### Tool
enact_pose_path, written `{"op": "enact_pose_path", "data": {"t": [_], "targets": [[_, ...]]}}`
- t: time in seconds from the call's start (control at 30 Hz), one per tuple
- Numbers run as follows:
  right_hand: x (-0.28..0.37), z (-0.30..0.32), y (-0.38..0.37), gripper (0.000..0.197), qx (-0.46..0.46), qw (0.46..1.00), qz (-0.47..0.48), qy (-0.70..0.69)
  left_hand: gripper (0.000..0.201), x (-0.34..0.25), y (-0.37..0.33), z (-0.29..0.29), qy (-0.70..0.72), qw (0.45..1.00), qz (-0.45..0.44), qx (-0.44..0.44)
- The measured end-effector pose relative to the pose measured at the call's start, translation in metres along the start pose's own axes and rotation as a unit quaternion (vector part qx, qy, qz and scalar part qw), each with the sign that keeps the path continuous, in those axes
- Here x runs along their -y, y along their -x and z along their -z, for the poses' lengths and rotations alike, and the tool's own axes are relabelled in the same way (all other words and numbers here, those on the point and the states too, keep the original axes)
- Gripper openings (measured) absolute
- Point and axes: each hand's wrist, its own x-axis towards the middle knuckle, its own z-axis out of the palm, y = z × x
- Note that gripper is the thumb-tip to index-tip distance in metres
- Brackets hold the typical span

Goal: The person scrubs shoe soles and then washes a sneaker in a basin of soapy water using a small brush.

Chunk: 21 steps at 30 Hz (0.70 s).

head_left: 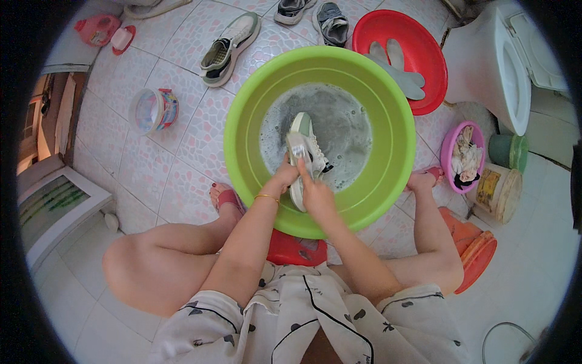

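A white and grey-green sneaker (305, 125) is tilted over grey, sudsy water in a large lime-green basin (248, 109). My left hand (285, 175) is closed on the sneaker's left side. Beside it, my right hand (319, 199) is closed with its index finger stretched forward along a small pale brush (296, 145). The brush lies against the shoe's side; motion blurs it, and my fingers hide its handle. The laces hang loose on the shoe's right.
Another sneaker (229, 50) and a darker pair (331, 24) stand beyond the basin. A red basin (433, 67) holds grey insoles (405, 82). A toilet (485, 60) stands far right, near a pink basin (447, 159) of cloths. At left stands a clear tub (145, 112).
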Motion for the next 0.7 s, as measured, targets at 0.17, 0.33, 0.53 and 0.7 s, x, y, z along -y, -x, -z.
{"op": "enact_pose_path", "data": {"t": [0.17,0.33,0.53,0.7], "targets": [[0.009,0.009,-0.028,0.063,-0.013,0.997,0.041,0.071,0.098,-0.002,0.002,-0.004,-0.057,0.997,-0.031,-0.036],[-0.018,0.022,-0.122,0.061,-0.044,0.999,-0.024,-0.002,0.101,-0.036,0.027,-0.023,-0.006,1.0,-0.003,0.014],[0.015,0.012,-0.008,0.064,0.047,0.999,0.004,0.016,0.092,0.011,-0.007,0.005,0.003,1.0,-0.002,-0.015],[0.022,0.008,-0.02,0.066,0.036,0.999,0.024,0.031,0.092,0.02,-0.012,0.007,0.028,0.998,-0.053,-0.01]]}}
